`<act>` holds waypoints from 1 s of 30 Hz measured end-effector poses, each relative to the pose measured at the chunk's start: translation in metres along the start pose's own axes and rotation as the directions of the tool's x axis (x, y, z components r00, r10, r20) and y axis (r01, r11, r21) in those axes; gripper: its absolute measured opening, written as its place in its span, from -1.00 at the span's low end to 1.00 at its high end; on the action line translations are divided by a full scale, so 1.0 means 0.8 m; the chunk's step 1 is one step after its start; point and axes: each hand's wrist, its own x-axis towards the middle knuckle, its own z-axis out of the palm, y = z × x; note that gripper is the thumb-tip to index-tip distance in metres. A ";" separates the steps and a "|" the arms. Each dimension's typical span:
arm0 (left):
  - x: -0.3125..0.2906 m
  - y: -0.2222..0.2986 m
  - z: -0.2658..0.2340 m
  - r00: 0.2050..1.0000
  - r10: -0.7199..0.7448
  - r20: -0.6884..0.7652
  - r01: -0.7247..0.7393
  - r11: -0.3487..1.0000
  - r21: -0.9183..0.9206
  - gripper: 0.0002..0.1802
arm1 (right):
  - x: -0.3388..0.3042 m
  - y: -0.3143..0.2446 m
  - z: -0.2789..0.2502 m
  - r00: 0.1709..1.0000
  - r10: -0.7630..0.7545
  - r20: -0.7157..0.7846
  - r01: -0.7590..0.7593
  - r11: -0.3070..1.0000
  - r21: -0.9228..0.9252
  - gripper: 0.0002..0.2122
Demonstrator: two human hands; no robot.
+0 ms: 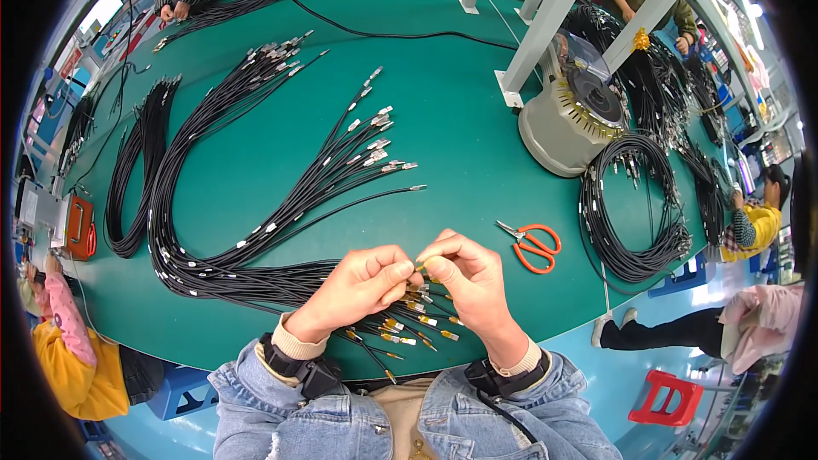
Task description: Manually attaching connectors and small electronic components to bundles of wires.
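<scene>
Over the near edge of the green table my left hand point(365, 286) and my right hand point(469, 283) meet, thumbs and fingers pinched. Between their fingertips is a small yellow cable end point(419, 267); its details are too small to make out. Under and behind my hands lies a bundle of black cables point(256, 283), curving up to the left, with white labels along it. Yellow and clear connector ends point(396, 325) fan out just below my hands. Orange-handled scissors point(535, 247) lie to the right of my right hand, blades toward the far left.
The green table point(460, 60) also bears a coiled cable bundle point(635, 213), a round grey machine point(569, 119) beside white metal posts point(554, 25), and more cable bundles point(141, 170) at the left. A red stool point(666, 398) stands on the floor. Several other people are around the table.
</scene>
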 end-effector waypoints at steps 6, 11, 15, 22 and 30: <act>0.005 -0.013 0.023 0.876 0.462 -0.142 -0.316 0.770 0.555 -0.90 | -0.005 0.003 -0.012 1.000 -0.014 -0.010 0.013 0.995 -0.098 -0.93; 0.010 -0.012 0.021 0.905 0.414 -0.098 -0.247 0.700 0.670 -0.87 | -0.011 -0.005 -0.033 0.996 0.075 0.054 -0.063 0.977 -0.202 -0.91; 0.024 -0.003 0.007 0.956 0.284 0.077 -0.231 0.560 0.796 -0.82 | -0.004 -0.046 -0.073 0.994 0.090 -0.066 -0.111 0.851 -0.513 -0.87; 0.069 -0.011 -0.050 0.782 0.623 -0.002 -0.081 0.105 0.991 -0.80 | 0.046 -0.154 -0.241 0.802 -0.365 -0.474 -0.102 0.698 -0.709 -0.83; 0.084 -0.019 -0.069 0.879 0.477 -0.021 0.003 0.039 0.999 -0.78 | 0.103 -0.184 -0.322 0.813 -0.116 -0.570 -0.364 0.664 -0.654 -0.83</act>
